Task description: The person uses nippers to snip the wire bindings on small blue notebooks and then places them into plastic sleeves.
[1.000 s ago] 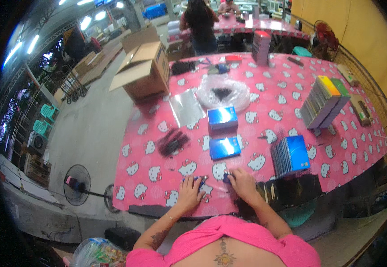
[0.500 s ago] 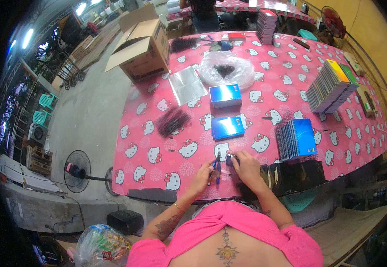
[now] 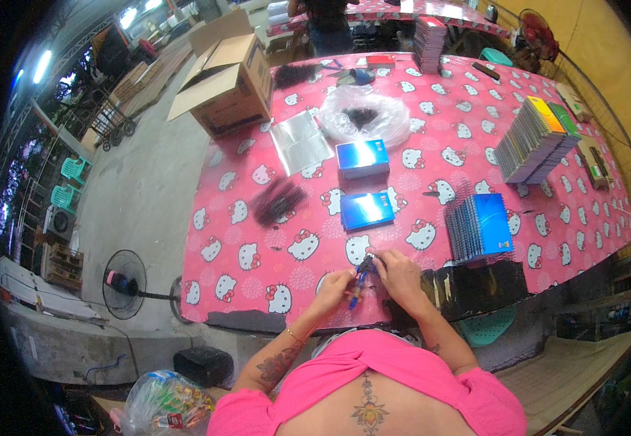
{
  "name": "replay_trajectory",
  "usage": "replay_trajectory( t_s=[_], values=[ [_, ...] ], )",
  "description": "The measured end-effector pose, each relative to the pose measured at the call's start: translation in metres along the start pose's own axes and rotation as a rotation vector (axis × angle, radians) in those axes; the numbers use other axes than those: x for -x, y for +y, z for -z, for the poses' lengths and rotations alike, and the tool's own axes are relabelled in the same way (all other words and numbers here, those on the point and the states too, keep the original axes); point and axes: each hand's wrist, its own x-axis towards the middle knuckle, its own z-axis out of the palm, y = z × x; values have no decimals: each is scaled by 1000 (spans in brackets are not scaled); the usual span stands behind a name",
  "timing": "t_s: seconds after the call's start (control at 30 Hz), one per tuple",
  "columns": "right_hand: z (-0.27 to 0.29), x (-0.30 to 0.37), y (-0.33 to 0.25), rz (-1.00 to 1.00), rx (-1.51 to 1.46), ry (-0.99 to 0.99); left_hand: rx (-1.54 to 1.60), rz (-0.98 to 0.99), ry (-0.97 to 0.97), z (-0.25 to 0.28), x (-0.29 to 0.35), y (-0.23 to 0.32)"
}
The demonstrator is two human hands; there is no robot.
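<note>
My left hand is closed around blue-handled pliers, whose dark jaws point away from me, toward my right fingertips. My right hand is closed, thumb and fingers pinched at the jaws on a small dark item too small to make out. Just beyond the hands lies a low stack of blue-covered notebooks, with a taller blue stack behind it. On the right stands a row of spiral-bound blue notebooks. Loose black binding coils lie in a heap to the left.
A clear plastic bag with black coils and some clear sleeves lie farther back. An open cardboard box stands back left. Yellow-covered notebooks are at the right, and a tall red-topped stack at the back. A floor fan stands left.
The plier jaws have swung right to meet the right fingertips, and the handles now point more toward me. Both hands are closer together. The whole view has shifted slightly.
</note>
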Motion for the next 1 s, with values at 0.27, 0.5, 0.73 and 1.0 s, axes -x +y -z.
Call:
replay_trajectory(
  t_s=[0.27, 0.5, 0.73, 1.0],
  values=[
    [39, 8, 21, -31, 39, -108, -572, -411, 113, 29, -1, -3],
    [201, -7, 44, -285, -135, 514, -1095, -671, 434, 38, 4, -28],
    [201, -16, 137, -406, 182, 429, -1040, -753, 462, 24, -25, -5],
    [203, -19, 139, -475, 313, 347, -1081, -903, 383, 5, -74, 31]
  ],
)
